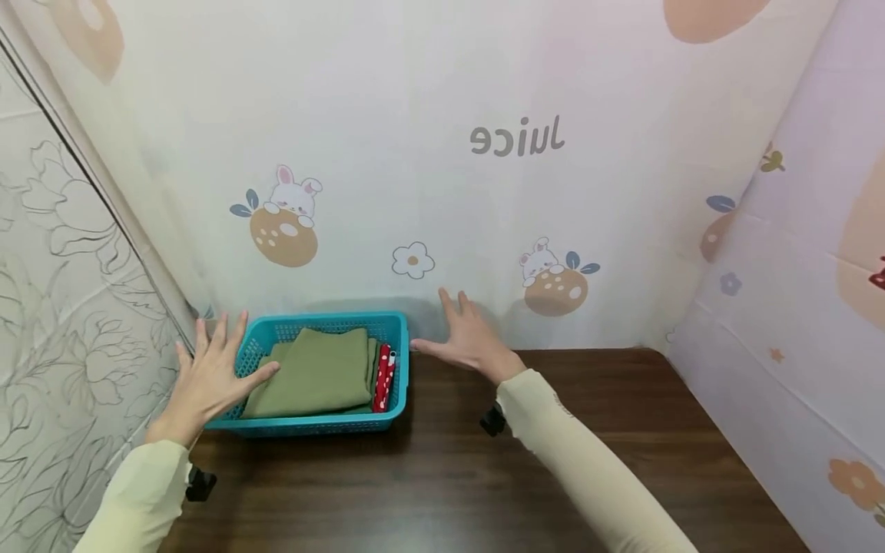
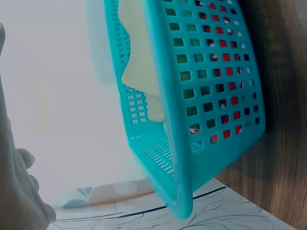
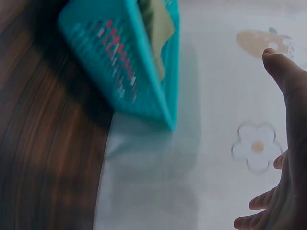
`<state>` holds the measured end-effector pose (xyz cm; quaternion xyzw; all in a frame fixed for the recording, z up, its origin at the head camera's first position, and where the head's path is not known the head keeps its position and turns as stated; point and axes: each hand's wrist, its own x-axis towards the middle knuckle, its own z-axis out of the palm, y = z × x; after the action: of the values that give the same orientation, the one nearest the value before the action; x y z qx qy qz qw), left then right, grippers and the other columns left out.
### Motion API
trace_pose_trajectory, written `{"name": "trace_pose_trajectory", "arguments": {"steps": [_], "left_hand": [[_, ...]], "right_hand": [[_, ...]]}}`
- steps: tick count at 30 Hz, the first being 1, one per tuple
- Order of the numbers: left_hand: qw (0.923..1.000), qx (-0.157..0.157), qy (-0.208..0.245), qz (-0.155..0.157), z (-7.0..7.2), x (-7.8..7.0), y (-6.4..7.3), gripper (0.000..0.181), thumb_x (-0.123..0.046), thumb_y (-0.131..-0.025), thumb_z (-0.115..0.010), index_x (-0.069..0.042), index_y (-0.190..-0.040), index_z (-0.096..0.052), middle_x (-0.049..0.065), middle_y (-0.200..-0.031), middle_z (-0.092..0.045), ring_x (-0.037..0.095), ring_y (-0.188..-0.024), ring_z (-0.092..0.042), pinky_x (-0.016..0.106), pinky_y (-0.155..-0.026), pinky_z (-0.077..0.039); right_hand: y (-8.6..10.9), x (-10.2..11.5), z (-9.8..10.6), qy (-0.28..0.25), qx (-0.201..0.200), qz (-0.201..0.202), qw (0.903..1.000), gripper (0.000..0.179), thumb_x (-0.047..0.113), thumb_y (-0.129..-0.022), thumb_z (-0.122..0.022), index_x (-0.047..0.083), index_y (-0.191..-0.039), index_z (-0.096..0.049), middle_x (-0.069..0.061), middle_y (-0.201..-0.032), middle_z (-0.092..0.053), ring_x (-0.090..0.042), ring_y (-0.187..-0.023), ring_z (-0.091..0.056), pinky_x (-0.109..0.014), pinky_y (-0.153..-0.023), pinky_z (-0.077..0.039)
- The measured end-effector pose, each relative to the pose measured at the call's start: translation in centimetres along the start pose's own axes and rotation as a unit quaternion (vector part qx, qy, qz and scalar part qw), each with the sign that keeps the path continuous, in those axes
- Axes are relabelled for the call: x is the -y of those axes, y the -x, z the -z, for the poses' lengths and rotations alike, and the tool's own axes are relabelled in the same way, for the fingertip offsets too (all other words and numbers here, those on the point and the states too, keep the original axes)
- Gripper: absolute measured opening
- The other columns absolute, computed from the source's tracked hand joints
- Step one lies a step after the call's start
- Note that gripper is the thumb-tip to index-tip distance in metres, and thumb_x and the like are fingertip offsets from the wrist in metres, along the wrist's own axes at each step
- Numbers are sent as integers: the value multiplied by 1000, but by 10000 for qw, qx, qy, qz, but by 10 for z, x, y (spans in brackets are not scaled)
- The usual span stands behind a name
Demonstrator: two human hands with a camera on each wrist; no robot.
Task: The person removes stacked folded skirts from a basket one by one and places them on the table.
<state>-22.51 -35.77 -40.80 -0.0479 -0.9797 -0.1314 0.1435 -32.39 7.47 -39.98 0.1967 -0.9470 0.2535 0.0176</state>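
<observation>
A teal plastic basket (image 1: 318, 422) with lattice walls sits at the back left of the table. Inside it lie folded olive-green cloth (image 1: 318, 372) and, at the right end, a red cloth with white dots (image 1: 382, 378). My left hand (image 1: 210, 378) hovers by the basket's left end with fingers spread, the thumb reaching over the rim. Just off the right end is my right hand (image 1: 473, 342), fingers also spread and holding nothing. Both wrist views show a gap between the hand and the basket wall (image 2: 211, 86).
The dark wooden table (image 1: 429, 484) runs back to a printed curtain (image 1: 429, 192). More patterned cloth hangs at the left side (image 1: 76, 307) and the right side (image 1: 795, 322). A small black device (image 1: 493, 420) is at the right wrist.
</observation>
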Motion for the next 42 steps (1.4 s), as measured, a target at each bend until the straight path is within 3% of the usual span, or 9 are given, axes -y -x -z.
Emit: {"name": "trace_pose_trajectory", "arguments": {"steps": [8,17,22,29,34,35,37,38,42], "left_hand": [[9976,-182,624,229,-13,7,-6,105,-63,-97,-57,-24,-166,11,26,-171,5,58,-153,5,84,-111,-6],[9943,65,944,495,-34,3,-12,100,-65,-99,-52,-25,-166,10,25,-171,-6,59,-150,-15,84,-105,-22],[9909,438,1028,754,-51,0,-14,102,-71,-98,-47,-26,-164,16,30,-169,-13,61,-144,-27,82,-104,-29],[9801,1219,1001,1205,-70,2,-11,112,-81,-94,-40,-19,-161,24,37,-165,-13,65,-141,-28,79,-104,-33],[9694,1693,824,1574,-74,6,-6,118,-87,-90,-37,-15,-160,27,42,-161,-16,66,-117,-53,71,-86,-49],[9677,1758,815,1610,-74,7,-6,119,-87,-90,-37,-14,-160,27,43,-159,-18,64,-110,-58,68,-82,-51],[9632,1890,916,1679,-74,7,-9,120,-87,-90,-36,-14,-160,27,44,-144,-45,52,-88,-67,58,-69,-53],[9616,1939,960,1689,-74,7,-10,120,-87,-90,-36,-14,-160,27,43,-137,-51,47,-82,-68,54,-66,-53],[9607,1943,1091,1654,-75,7,-13,119,-87,-91,-36,-11,-161,23,42,-140,-50,55,-99,-66,60,-78,-53]], "right_hand": [[-12,42,-39,-940,368,-55,9949,116,84,-84,-54,22,-168,-2,-13,-173,-14,-38,-156,-25,-64,-120,-30],[-22,79,-78,-1868,882,-186,9782,111,77,-88,-58,30,-167,4,-8,-174,-8,-32,-160,-14,-63,-122,-27],[-21,90,-97,-1916,1096,-323,9748,113,80,-86,-58,27,-167,1,-8,-174,-9,-34,-160,-14,-64,-121,-29],[-17,97,-113,-2203,1119,-647,9668,115,76,-87,-62,19,-168,-4,-11,-173,-13,-35,-158,-21,-63,-119,-32],[-17,100,-118,-2627,1072,-708,9563,110,65,-91,-66,13,-167,-7,-14,-171,-21,-35,-154,-32,-58,-118,-37],[-17,100,-119,-2752,1084,-767,9522,109,63,-91,-67,12,-167,-7,-14,-171,-22,-35,-153,-32,-58,-118,-37],[-18,101,-121,-2938,1078,-937,9451,106,56,-93,-69,9,-166,-9,-17,-169,-26,-37,-152,-34,-58,-116,-39],[-18,101,-122,-2964,1055,-1016,9438,104,52,-93,-71,8,-166,-12,-18,-167,-29,-38,-150,-37,-58,-115,-40],[-20,101,-126,-2988,968,-1136,9426,93,31,-92,-77,6,-162,-23,-21,-157,-42,-37,-136,-49,-55,-106,-48]]}}
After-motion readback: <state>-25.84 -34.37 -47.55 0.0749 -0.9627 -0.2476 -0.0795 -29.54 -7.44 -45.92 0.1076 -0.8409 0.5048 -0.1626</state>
